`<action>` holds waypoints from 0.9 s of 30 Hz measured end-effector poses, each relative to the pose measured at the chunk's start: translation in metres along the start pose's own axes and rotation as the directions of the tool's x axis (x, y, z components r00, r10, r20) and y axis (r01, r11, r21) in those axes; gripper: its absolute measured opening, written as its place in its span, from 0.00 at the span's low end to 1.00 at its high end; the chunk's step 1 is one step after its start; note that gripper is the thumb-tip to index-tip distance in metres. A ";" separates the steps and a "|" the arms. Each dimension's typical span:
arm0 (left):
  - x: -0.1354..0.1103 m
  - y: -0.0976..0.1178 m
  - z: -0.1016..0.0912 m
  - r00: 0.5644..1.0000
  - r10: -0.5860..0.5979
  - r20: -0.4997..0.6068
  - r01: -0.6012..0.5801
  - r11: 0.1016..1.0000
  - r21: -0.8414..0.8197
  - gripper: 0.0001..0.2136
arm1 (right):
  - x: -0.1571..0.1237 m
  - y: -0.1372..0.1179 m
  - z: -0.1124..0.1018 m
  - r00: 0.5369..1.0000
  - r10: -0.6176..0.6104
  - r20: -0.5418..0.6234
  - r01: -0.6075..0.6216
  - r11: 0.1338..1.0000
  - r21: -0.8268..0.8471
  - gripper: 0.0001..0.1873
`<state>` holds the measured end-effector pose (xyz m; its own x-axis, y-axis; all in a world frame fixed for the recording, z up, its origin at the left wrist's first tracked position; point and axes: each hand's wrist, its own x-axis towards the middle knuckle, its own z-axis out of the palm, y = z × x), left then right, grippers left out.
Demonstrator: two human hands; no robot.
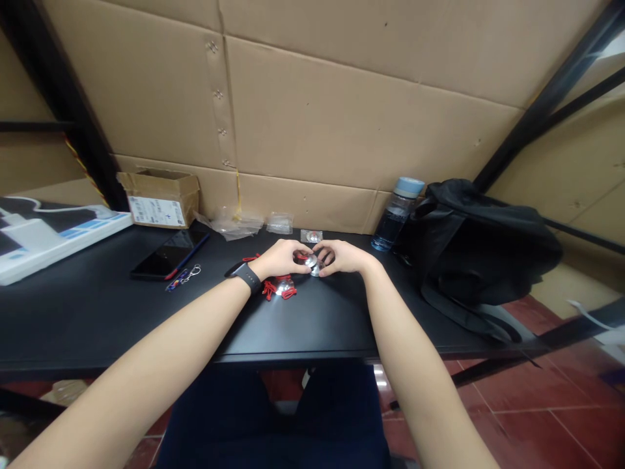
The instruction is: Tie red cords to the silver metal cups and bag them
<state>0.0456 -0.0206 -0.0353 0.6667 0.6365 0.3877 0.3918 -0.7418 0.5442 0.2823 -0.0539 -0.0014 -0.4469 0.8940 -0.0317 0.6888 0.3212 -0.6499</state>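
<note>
My left hand (279, 258), with a dark watch on its wrist, is closed on a small shiny metal cymbal (307, 260) with red cord. Close against it, my right hand (342, 256) pinches a second silvery cymbal (316, 269), partly hidden by the fingers. The two discs meet or overlap just above the black table. Below my left hand another shiny cymbal (282, 286) lies on the table with knotted red cords (268, 290) around it. More red cord shows behind my left hand.
Behind my hands lie a small clear packet (311, 236) and plastic bags (234, 225). To the left are a phone (170, 254), a keyring (184, 278), an open cardboard box (159, 198) and a power strip (73, 242). A water bottle (396, 215) and black bag (483, 244) stand right.
</note>
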 end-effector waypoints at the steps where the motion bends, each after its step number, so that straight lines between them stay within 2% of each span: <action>1: 0.000 0.002 0.000 1.000 0.019 0.021 -0.019 1.000 0.014 0.21 | 0.000 0.001 0.000 1.000 0.001 0.005 -0.001 1.000 0.000 0.38; 5: 0.000 0.009 0.001 0.995 0.059 0.085 -0.064 0.997 0.052 0.20 | 0.001 0.002 0.000 1.000 -0.010 0.016 0.010 1.000 -0.021 0.38; 10: 0.000 0.008 0.001 0.992 0.065 0.106 -0.068 0.997 0.029 0.20 | 0.000 0.000 0.000 1.000 -0.016 0.025 0.017 0.999 -0.037 0.37; 14: 0.000 0.006 0.003 0.993 0.069 0.098 -0.072 0.997 0.026 0.20 | 0.000 0.000 0.001 0.999 0.008 0.034 -0.008 1.000 0.005 0.38; 20: -0.001 0.012 0.005 0.995 0.081 0.064 -0.078 0.996 -0.037 0.18 | 0.000 0.002 0.001 1.000 -0.006 0.030 0.005 1.000 0.027 0.35; 27: 0.000 0.018 0.005 0.994 0.094 0.059 -0.096 0.995 0.018 0.14 | 0.000 0.000 0.002 0.999 -0.007 0.038 0.006 1.000 0.002 0.33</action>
<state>0.0560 -0.0353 -0.0296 0.7371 0.5501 0.3925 0.3379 -0.8030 0.4909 0.2814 -0.0539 -0.0028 -0.4726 0.8795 -0.0561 0.6846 0.3263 -0.6518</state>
